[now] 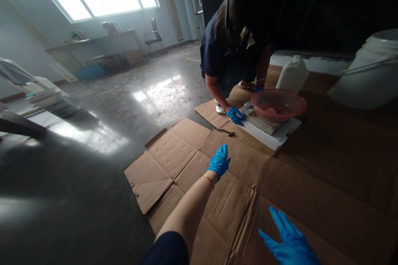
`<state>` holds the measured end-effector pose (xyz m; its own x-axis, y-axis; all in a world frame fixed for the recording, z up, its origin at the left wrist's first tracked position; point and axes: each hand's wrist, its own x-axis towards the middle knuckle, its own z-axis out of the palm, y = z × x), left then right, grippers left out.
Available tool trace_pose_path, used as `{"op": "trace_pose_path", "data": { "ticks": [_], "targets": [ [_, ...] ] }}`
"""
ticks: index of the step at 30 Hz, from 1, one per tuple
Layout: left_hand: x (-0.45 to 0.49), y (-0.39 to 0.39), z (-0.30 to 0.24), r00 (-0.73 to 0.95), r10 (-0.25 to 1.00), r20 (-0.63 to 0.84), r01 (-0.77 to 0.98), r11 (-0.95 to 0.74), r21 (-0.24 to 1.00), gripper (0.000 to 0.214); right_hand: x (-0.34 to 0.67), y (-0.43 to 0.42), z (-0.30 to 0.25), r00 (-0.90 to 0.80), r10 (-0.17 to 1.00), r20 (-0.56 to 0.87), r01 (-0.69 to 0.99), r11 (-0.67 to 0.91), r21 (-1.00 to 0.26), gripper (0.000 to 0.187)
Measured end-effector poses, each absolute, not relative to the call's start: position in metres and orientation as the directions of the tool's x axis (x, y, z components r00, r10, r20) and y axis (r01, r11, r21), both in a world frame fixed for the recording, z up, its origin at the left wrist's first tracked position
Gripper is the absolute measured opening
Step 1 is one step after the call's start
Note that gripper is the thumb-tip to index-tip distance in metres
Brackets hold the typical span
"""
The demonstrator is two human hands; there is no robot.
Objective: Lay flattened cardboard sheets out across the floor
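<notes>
My left hand (pixel 219 161), in a blue glove, reaches forward over flattened cardboard sheets (pixel 174 157) on the floor, fingers loosely spread and holding nothing. My right hand (pixel 287 240), also blue-gloved, hovers low at the bottom edge with fingers stretched apart, empty. Ahead, a crouching person in dark clothes (pixel 236 37) rests a blue-gloved hand (pixel 235 115) on a white flat board (pixel 270 134) that carries a red plastic basin (pixel 278 105). A small dark tool (pixel 228 132) lies on the cardboard between us.
A white jug (pixel 292 75) stands behind the basin and a large white bucket (pixel 370 70) at the right. Polished dark floor (pixel 93 140) spreads to the left. A desk and chair (pixel 154 35) stand under the bright window at the back.
</notes>
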<state>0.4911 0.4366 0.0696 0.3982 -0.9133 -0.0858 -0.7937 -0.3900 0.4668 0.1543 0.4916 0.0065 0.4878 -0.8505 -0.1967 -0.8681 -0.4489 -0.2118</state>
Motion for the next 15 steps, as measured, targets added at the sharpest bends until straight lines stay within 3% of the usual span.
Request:
{"op": "trace_pose_path", "data": {
  "ticks": [3, 7, 11, 15],
  "targets": [
    [0.504, 0.392, 0.069, 0.401, -0.913, -0.074, -0.810, -0.391, 0.436, 0.064, 0.174, 0.467, 0.000, 0.383, -0.836, -0.392, -0.885, -0.454, 0.104, 0.093],
    [0.533, 0.344, 0.071, 0.458, -0.887, -0.055, -0.817, -0.445, 0.366, 0.059, 0.196, 0.472, -0.008, 0.307, -0.815, -0.491, -0.843, -0.473, 0.258, 0.096],
    [0.558, 0.317, 0.074, 0.577, -0.805, -0.140, -0.771, -0.593, 0.232, 0.057, 0.197, 0.478, -0.018, 0.299, -0.777, -0.553, -0.841, -0.488, 0.231, 0.103],
    [0.571, 0.293, 0.078, 0.560, -0.793, -0.239, -0.796, -0.595, 0.108, 0.043, 0.181, 0.479, -0.040, 0.418, -0.784, -0.460, -0.876, -0.482, 0.025, 0.097]
  ]
}}
